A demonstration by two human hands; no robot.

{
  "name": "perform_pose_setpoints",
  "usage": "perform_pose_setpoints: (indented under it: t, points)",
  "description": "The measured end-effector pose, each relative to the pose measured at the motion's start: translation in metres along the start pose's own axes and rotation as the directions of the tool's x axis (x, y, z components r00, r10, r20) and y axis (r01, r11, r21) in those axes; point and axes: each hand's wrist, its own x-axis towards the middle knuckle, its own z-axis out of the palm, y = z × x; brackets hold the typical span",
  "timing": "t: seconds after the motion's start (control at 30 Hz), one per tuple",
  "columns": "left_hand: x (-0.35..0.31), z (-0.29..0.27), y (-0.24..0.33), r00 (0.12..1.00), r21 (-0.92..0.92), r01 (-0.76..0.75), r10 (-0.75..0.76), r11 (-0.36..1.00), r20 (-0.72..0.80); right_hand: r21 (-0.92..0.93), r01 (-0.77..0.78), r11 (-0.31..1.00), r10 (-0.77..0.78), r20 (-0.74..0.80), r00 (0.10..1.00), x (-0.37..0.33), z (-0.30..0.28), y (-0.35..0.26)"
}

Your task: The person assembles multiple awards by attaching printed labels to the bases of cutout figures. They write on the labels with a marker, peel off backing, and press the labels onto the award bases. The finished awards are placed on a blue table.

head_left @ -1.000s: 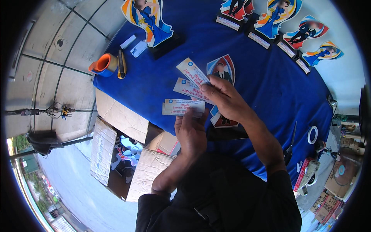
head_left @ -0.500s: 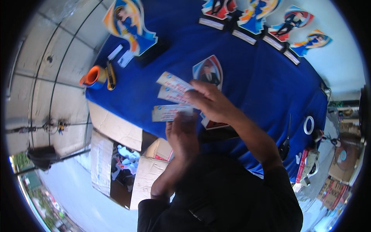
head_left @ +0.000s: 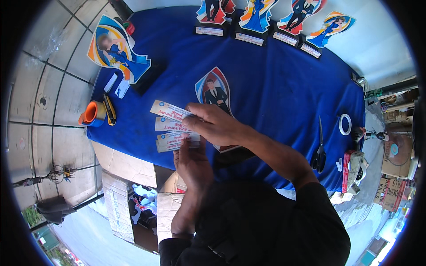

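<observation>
Over the blue-draped tabletop (head_left: 284,93), the right hand (head_left: 217,124) pinches two fanned strips (head_left: 166,110) in its grip; the left hand (head_left: 193,168) grips overlapping lower strips (head_left: 168,142). Both hold near the right ends, seemingly leaving most print readable.

The paper strips (head_left: 169,110) left of centre look smooth, thin and nearly matt. Soft, creased blue cloth (head_left: 284,93) covers the worktop. The figure cutout (head_left: 116,52) at upper left has a smooth printed face; its material is unclear. At right, the scissors (head_left: 321,142) pair metal blades with dark, plastic-looking handles. Dull brown cardboard forms the box (head_left: 116,206) at lower left; matt black fabric makes the shirt (head_left: 270,221).
</observation>
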Motion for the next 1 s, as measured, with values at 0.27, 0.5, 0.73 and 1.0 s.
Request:
perform_pose_setpoints:
  t: [0.27, 0.5, 0.73, 1.0]
  points:
    - [-0.002, -0.005, 0.001, 0.999, 0.016, 0.010, -0.010, 1.000, 0.033, -0.036, 0.042, 0.998, -0.043, -0.025, 0.999, -0.002, 0.002, 0.000]
    - [-0.002, -0.010, -0.001, 1.000, -0.007, 0.017, -0.017, 1.000, 0.021, -0.015, 0.083, 0.996, -0.083, -0.034, 0.996, -0.002, 0.006, 0.008]
    - [-0.005, -0.003, 0.000, 1.000, -0.055, -0.004, 0.003, 0.998, -0.018, 0.156, 0.142, 0.978, -0.120, -0.140, 0.983, 0.006, 0.008, 0.015]
    - [-0.004, -0.001, 0.000, 1.000, -0.039, 0.000, 0.000, 0.999, 0.005, 0.251, 0.039, 0.967, -0.033, -0.030, 0.999, 0.004, 0.006, 0.014]
